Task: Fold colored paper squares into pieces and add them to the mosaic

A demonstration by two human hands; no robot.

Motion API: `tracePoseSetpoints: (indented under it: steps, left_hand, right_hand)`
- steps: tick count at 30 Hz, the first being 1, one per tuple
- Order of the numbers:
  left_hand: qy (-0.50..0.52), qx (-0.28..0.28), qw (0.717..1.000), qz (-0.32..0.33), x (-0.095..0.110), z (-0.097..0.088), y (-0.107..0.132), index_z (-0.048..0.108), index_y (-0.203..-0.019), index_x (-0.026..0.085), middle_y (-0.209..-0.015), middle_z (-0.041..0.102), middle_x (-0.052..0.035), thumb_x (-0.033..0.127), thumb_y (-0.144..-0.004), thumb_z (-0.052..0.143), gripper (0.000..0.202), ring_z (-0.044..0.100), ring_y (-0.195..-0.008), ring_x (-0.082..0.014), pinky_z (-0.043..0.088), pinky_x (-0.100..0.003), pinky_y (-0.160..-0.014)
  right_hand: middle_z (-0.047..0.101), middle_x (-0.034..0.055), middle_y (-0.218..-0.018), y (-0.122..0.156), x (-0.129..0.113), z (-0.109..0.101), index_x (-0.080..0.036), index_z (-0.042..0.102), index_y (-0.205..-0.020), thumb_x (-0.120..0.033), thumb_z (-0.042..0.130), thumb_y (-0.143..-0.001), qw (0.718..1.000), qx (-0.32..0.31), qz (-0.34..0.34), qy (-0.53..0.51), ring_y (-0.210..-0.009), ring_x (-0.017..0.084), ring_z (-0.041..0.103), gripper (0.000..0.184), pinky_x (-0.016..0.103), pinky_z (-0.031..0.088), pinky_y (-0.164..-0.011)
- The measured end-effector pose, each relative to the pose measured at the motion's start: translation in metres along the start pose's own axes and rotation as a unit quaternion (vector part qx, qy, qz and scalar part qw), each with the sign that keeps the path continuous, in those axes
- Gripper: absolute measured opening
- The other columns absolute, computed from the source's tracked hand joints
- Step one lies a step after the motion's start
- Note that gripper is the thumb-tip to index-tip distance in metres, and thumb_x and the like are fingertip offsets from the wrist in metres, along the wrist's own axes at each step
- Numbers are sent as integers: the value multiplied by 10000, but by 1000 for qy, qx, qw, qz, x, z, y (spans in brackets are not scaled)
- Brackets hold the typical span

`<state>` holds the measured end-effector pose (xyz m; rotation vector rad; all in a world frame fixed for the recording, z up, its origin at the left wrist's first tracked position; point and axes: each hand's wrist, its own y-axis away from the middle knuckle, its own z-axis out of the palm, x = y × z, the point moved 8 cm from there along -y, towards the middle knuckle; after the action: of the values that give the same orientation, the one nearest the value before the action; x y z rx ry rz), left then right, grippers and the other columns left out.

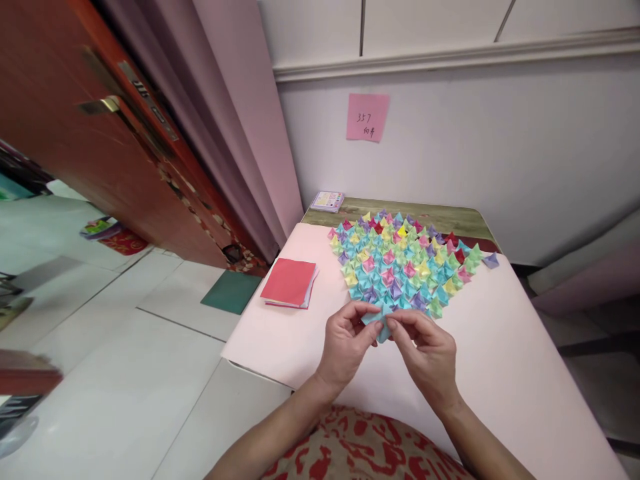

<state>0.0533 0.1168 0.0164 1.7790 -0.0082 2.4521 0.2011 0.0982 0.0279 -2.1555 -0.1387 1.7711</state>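
Between my two hands is a small light-blue origami piece (384, 328), partly covered by the fingers. My left hand (346, 341) pinches its left side with thumb and forefinger. On the other side my right hand (425, 350) is closed on the same piece. Just beyond the hands, many folded paper pieces (395, 257) in blue, green, yellow, pink, purple and red stand in close rows. One purple folded piece (491, 261) lies apart at the right. To the left rests a stack of square paper (289, 281) with a red sheet on top.
A pink covering (280, 333) lies over the wood-patterned table (460, 217). At its far left corner sits a printed pack (327, 201). A pink note (367, 117) is stuck to the wall. A red-brown door (150, 153) and a purple curtain (250, 100) are at the left.
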Motion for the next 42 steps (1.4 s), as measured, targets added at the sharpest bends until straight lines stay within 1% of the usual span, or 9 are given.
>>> tracePoseSetpoints:
  steps: [2,5,10,13,21,27,34,37,42]
  left_hand:
    - [-6,10,1000,-6,-2,-2,-1,677,-899,160,-775,640,-12,274,-716,789,244,561,-598,-108,477,-230,-537]
    - [-4,-11,1000,-19,-2,-3,-3,688,-887,148,-758,627,-16,304,-758,752,212,550,-586,-106,463,-239,-549]
    - [60,-104,992,-47,6,3,-2,679,-1041,153,-834,664,-47,285,-759,746,318,607,-741,-153,486,-278,-708]
    - [53,-112,991,-57,6,3,-2,667,-1032,162,-847,676,-46,222,-701,800,362,618,-770,-153,488,-268,-729]
    - [33,-104,994,-33,7,5,-1,673,-964,144,-830,678,-51,278,-743,787,282,640,-749,-158,528,-280,-697]
    - [-22,-32,999,-14,7,3,-3,668,-780,138,-707,659,-34,360,-779,743,235,615,-582,-139,523,-265,-566]
    - [-21,0,1000,-1,10,5,-2,610,-1098,159,-699,666,0,343,-789,735,382,603,-557,-123,525,-244,-552]
    - [-16,-7,999,-28,4,2,-4,630,-1027,144,-677,665,-2,356,-760,758,365,591,-536,-116,520,-239,-540]
    - [6,-23,993,-114,-15,-2,-6,672,-855,118,-636,637,-13,375,-677,817,344,582,-537,-127,505,-238,-487]
  right_hand:
    - [694,38,-779,-2,9,5,-198,698,-928,-299,695,-835,998,-17,54,-42,-642,165,647,138,301,569,-594]
    - [695,29,-749,-5,16,10,-197,702,-913,-348,681,-837,986,-55,122,-95,-617,160,646,171,299,570,-588]
    - [697,35,-768,-11,17,8,-200,700,-1023,-342,669,-837,968,-123,155,-153,-720,178,661,236,314,562,-702]
    - [696,37,-780,-11,19,7,-203,691,-1034,-335,738,-787,961,-144,174,-163,-726,178,659,284,293,551,-681]
    - [700,35,-768,-11,14,4,-204,707,-931,-388,737,-797,969,-114,158,-149,-678,174,659,230,301,567,-651]
    - [689,22,-695,-7,5,1,-200,688,-822,-385,695,-841,987,-26,108,-116,-601,164,632,187,300,569,-574]
    - [694,16,-776,0,5,2,-218,626,-964,-329,712,-837,985,32,101,-135,-666,158,657,189,277,566,-602]
    - [688,17,-791,-1,7,1,-222,603,-1019,-340,714,-833,986,19,110,-124,-686,160,655,247,275,554,-610]
    - [691,22,-761,-5,16,9,-207,604,-1045,-384,702,-838,981,-69,145,-107,-680,168,653,289,279,530,-617]
